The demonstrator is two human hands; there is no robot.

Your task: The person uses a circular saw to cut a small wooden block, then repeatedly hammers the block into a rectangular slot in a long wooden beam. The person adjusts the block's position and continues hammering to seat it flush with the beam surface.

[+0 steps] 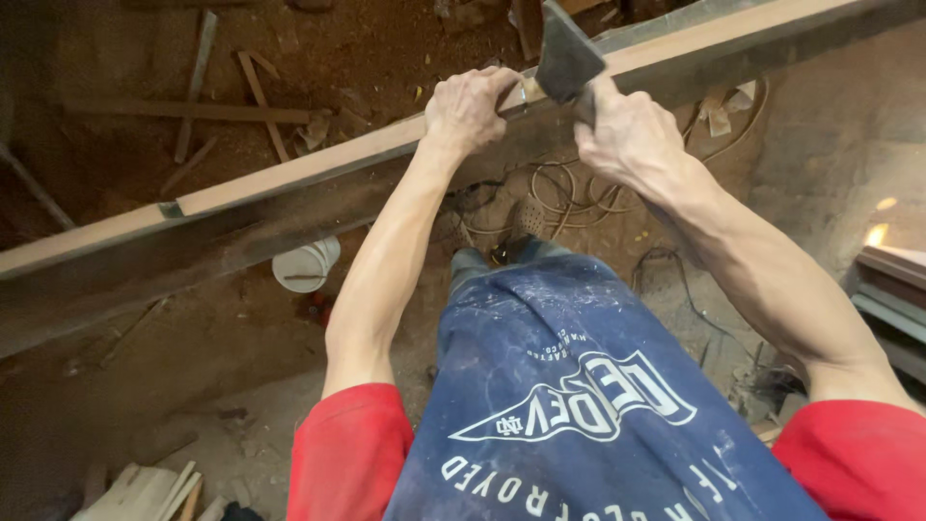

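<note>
Hammer over the beam

Hammer [567, 56] rises above one long wooden beam [289, 183]; our right hand [627, 130] wraps its handle, mostly hidden. Our left hand [470, 108] closes on a small metal piece [516, 96], hard to identify. One white bucket [307, 263] sits below, half-covered.

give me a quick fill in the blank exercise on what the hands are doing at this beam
The right hand grips a dark ____.
The left hand rests on top of the long wooden ____.
A white ____ sits on the ground below the wood.
The sleeves are coloured ____.

Missing words: hammer; beam; bucket; red
</note>
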